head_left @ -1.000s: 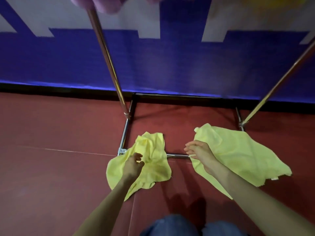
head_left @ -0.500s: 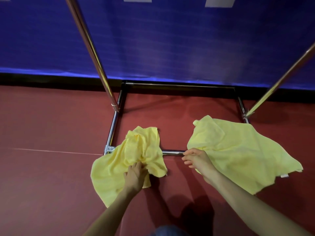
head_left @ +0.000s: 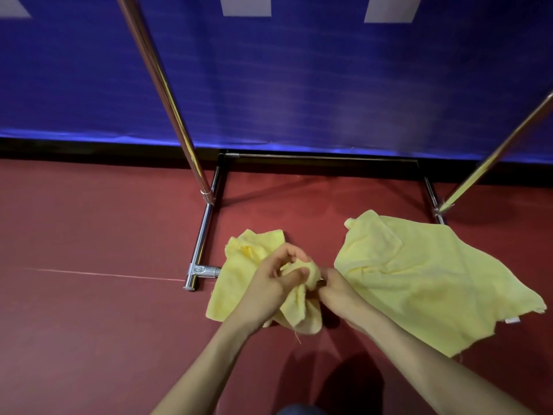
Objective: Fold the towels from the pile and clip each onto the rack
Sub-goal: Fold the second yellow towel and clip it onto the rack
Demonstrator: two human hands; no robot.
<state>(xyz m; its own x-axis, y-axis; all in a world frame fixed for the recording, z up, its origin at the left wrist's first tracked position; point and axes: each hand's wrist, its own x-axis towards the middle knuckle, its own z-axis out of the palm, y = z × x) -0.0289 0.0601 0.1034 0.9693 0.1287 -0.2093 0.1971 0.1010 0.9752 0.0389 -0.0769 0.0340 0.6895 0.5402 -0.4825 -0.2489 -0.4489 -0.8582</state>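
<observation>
Fingers (head_left: pixel 284 254) bunch crumpled towel (head_left: pixel 236 283) over rack base bar (head_left: pixel 213 271) (second towel (head_left: pixel 419 280) beside).

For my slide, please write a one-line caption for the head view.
The left hand and right hand grip one yellow towel over the rack base; a second towel lies spread nearby.

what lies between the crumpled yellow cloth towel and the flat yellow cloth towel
Head view: a strip of bare red floor, and nearer the person the right hand, pinching the crumpled yellow towel beside the left hand.
</observation>
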